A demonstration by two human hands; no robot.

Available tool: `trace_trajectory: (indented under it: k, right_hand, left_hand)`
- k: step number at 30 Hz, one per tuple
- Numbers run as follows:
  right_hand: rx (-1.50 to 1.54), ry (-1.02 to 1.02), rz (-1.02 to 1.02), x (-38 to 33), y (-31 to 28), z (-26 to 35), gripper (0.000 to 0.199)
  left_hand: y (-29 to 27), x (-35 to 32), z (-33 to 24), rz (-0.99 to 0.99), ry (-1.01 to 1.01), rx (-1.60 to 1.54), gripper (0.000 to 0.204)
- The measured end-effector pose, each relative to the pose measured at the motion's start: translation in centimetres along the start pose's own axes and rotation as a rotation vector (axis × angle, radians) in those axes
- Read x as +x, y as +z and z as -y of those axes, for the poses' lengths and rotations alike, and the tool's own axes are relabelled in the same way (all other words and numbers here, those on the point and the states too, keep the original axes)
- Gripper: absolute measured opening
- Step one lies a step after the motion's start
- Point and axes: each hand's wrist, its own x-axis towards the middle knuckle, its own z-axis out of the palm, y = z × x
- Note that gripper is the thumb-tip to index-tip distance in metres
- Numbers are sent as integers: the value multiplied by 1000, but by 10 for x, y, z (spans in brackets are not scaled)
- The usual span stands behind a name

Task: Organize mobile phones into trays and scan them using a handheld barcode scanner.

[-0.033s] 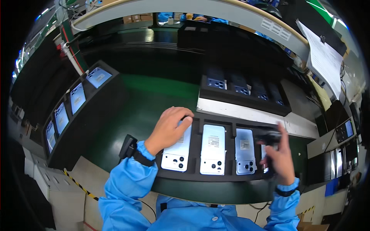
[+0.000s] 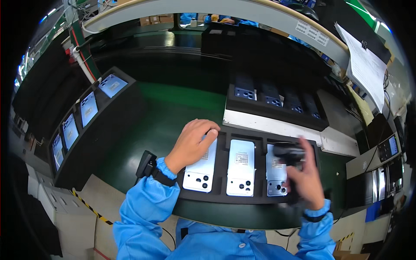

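A black foam tray lies before me, holding light-blue phones with their camera backs up and printed labels on them. Over the far end of the leftmost phone rests my left hand, its fingers bent together at the tray's far edge; the fingertips are partly hidden. The middle phone is uncovered. My right hand, smeared by motion, grips a black handheld scanner above the right-hand phone. The hand and scanner hide the tray's right end.
Another foam tray of phones stands tilted at the left. Beyond my tray, a third foam tray with darker blue phones sits on a white ledge. Clipped papers hang at the right, near a device with a small screen.
My right hand and the scanner have moved left, from the tray's right end to above the third phone. My left hand stays in place on the tray.
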Motion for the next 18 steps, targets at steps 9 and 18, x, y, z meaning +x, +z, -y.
trace_trajectory:
  k: [9, 18]
  right_hand:
    - [-4, -181, 344, -6, 145, 10, 80]
    - [188, 97, 521, -17, 91, 17, 85]
  left_hand:
    - [-5, -6, 2, -147, -156, -363, 40]
    - [2, -9, -2, -72, 39, 274, 39]
